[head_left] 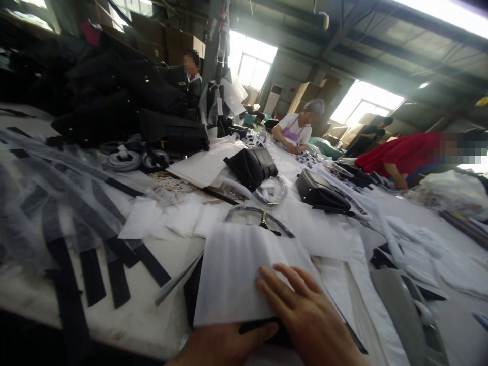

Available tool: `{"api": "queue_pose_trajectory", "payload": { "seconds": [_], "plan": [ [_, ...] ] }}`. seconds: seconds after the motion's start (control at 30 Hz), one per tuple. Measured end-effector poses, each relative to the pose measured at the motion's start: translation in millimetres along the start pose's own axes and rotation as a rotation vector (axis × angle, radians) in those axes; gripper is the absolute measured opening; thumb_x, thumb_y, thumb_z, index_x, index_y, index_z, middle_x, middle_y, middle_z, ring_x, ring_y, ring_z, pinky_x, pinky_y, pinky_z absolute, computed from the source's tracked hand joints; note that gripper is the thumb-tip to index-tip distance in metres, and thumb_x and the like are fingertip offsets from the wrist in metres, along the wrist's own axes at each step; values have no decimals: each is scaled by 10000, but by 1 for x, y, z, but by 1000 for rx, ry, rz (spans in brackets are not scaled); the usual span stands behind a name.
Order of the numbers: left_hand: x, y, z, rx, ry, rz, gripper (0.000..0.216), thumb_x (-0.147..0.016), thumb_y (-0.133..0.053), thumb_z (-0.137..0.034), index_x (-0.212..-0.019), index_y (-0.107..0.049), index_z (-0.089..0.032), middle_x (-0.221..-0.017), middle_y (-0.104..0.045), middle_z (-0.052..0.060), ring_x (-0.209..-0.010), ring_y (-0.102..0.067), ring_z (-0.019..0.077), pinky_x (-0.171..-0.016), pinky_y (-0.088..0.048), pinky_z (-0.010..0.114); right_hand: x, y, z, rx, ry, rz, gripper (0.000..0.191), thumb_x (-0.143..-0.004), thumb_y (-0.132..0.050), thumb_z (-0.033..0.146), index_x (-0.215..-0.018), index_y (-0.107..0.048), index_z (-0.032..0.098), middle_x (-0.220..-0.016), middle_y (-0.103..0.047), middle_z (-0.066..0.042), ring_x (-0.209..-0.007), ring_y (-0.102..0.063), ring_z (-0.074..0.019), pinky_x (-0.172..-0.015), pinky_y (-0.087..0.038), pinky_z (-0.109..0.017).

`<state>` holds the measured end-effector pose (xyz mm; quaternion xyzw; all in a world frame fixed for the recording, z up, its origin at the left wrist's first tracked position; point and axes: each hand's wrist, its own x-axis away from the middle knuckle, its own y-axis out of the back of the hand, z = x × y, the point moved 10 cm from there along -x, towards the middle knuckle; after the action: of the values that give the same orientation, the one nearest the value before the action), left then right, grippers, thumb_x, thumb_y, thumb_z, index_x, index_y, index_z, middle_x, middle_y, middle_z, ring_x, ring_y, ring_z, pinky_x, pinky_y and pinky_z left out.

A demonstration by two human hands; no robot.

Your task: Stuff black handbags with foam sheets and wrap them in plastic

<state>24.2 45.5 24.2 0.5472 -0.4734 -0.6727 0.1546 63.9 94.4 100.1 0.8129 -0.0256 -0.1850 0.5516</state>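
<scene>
A white foam sheet [236,269] lies over a flat black bag [192,290] at the table's near edge. My right hand [305,310] rests flat on the sheet's near right corner, fingers spread and holding nothing. My left hand [224,345] is at the bottom edge. Its thumb presses on the bag's near black edge and its fingers are hidden beneath, so it grips the bag. A black strap with a metal buckle [263,217] curves just beyond the sheet.
Black straps in clear sleeves [76,218] cover the left of the white table [145,325]. Two black handbags [251,165] [322,193] stand mid-table, and a pile of black bags [114,101] sits back left. Other people [297,129] [412,155] work at the far side.
</scene>
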Motion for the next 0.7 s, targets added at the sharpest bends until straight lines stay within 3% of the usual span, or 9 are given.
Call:
{"api": "queue_pose_trajectory", "payload": {
  "seconds": [0.1, 0.27, 0.4, 0.6, 0.7],
  "plan": [
    [-2, 1, -1, 36, 21, 20, 549, -979, -486, -331, -1504, -338, -390, -1330, -644, -8, -1073, -674, 200, -939, -547, 296, 21, -15, 9, 25, 80, 58, 401, -923, -459, 146, -1281, -625, 218, -1361, -631, -38, -1261, -555, -299, -981, -497, -489],
    [-9, 12, 1, 63, 54, -19, 429, -1011, -413, -318, -1426, -463, -413, -1214, -708, 7, -999, -716, 199, -863, -594, 317, 37, -39, 19, 112, 20, 61, 598, -815, -426, 42, -1394, -531, 144, -1350, -626, -125, -1185, -624, -329, -861, -576, -475],
    [-10, 19, -1, 76, 33, -44, 375, -1023, -371, -334, -1323, -591, -379, -1218, -706, 33, -966, -731, 196, -849, -602, 326, 42, -44, 25, 131, -38, 23, 601, -829, -420, 43, -1409, -524, 159, -1360, -616, -132, -1185, -628, -341, -854, -594, -486],
    [7, 6, -7, -78, -7, 27, 459, -1002, -399, -228, -1432, -474, -369, -1323, -644, 66, -1108, -681, 267, -939, -558, 456, 48, -46, 29, 53, -11, 46, 583, -900, -386, 86, -1468, -455, 195, -1424, -552, -140, -1256, -573, -352, -891, -586, -520],
    [15, 8, -10, -94, -63, -21, 457, -981, -407, -176, -1409, -523, -283, -1295, -659, 88, -1094, -686, 259, -1006, -514, 458, 50, -46, 30, 21, -24, 31, 577, -915, -366, 85, -1479, -434, 186, -1443, -530, -152, -1282, -547, -363, -905, -574, -548]
  ]
}}
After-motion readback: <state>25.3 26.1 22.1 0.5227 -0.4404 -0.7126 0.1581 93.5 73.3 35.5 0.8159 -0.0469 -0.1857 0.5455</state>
